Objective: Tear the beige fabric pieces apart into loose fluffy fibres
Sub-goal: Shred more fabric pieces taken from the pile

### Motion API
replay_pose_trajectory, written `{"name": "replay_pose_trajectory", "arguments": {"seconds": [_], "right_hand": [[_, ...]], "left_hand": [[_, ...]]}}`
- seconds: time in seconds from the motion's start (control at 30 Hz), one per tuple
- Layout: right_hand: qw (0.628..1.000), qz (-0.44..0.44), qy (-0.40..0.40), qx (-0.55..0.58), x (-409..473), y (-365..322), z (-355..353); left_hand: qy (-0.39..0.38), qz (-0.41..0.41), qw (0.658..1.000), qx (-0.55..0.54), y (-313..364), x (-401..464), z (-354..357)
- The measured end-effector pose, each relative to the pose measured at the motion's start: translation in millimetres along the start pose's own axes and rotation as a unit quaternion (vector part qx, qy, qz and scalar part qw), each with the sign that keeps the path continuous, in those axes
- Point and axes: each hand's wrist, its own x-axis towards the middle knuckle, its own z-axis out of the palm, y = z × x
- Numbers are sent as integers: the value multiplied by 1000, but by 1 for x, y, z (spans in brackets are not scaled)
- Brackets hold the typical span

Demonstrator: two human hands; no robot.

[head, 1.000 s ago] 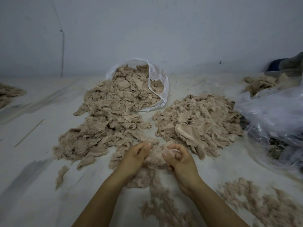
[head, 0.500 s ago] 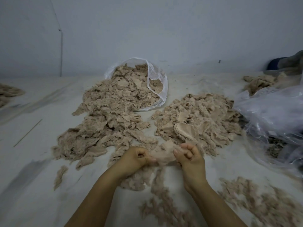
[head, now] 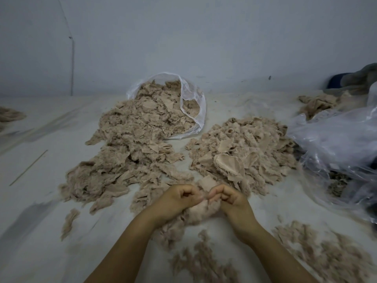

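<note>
On a pale work surface (head: 40, 231), a person's left hand (head: 177, 201) and right hand (head: 230, 201) meet knuckle to knuckle, fingers curled, both pinching one beige fabric piece (head: 201, 210) between them. Behind, fabric scraps spill from a clear plastic bag (head: 193, 103) in a long heap (head: 130, 148); a second heap (head: 244, 150) lies to its right. Loose fluffy fibres (head: 204, 260) lie between the forearms.
</note>
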Motion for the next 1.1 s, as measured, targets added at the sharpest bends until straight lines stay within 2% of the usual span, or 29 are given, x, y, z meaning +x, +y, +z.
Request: {"name": "replay_pose_trajectory", "arguments": {"seconds": [0.1, 0.3, 0.37, 0.47, 0.5, 0.6, 0.67, 0.77, 0.83, 0.9, 0.93, 1.0, 1.03, 1.1], "right_hand": [[999, 12, 17, 35, -1, -1, -2], [993, 112, -13, -43, -1, 2, 5], [992, 109, 27, -52, -1, 1, 2], [991, 100, 94, -9, 0, -1, -8], [990, 98, 99, 5, 0, -2, -9], [990, 96, 99, 36, 0, 0, -1], [989, 101, 97, 51, 0, 0, 7], [982, 122, 122, 72, -1, 2, 9], [980, 125, 147, 50, 3, 3, 6], [974, 107, 188, 68, 11, -4, 4], [968, 98, 203, 113, 17, -8, 2], [951, 114, 193, 214, 24, -15, 2], [952, 135, 168, 217, 25, -16, 5], [975, 180, 72, 106, 17, -6, 14]], "left_hand": [[23, 3, 1000, 15, -3, -1, 4], [27, 37, 994, 99, 2, 1, 12], [60, 36, 986, 152, 0, 2, 8], [158, 19, 978, 134, -3, -1, -9], [159, 7, 981, 112, -2, -3, -13], [69, -51, 994, 69, 3, -3, -2], [37, -53, 997, 50, 3, -1, 13], [36, -55, 998, 18, 2, -1, 13], [40, -65, 996, 41, 3, -4, 6], [80, -66, 993, 49, 3, -5, -1], [109, -67, 992, 23, 3, -6, -5], [150, -71, 981, -104, 2, -5, -12], [157, -69, 969, -180, 3, -4, -15], [156, -63, 943, -288, 4, -3, -19]]}}
